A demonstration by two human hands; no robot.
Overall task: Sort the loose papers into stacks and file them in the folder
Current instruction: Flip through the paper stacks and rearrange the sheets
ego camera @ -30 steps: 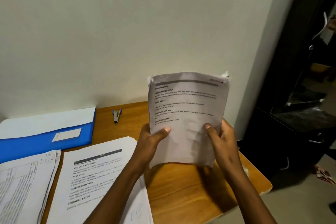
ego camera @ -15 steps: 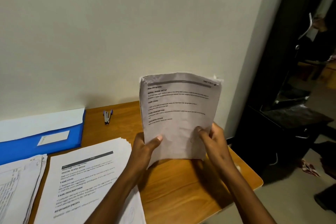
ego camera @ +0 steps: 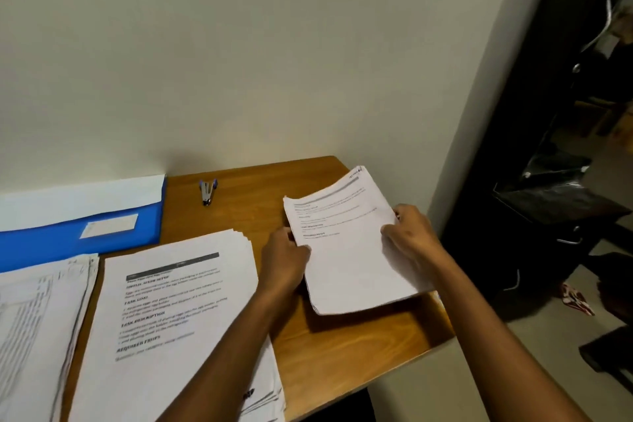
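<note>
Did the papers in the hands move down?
Yes. The held stack went from upright, well above the desk, to lying almost flat just over it.

Stapler point(ego camera: 208, 192) right of folder point(ego camera: 82, 233)

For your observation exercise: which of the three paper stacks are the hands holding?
The right stack, near the table's right edge: left hand and right hand grip its sides.

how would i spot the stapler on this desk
Look at the wooden desk along the back wall. Just right of the blue folder lies the stapler, alone on bare wood. It is the only small thing there, silver with a purple top; all else is paper.
</note>
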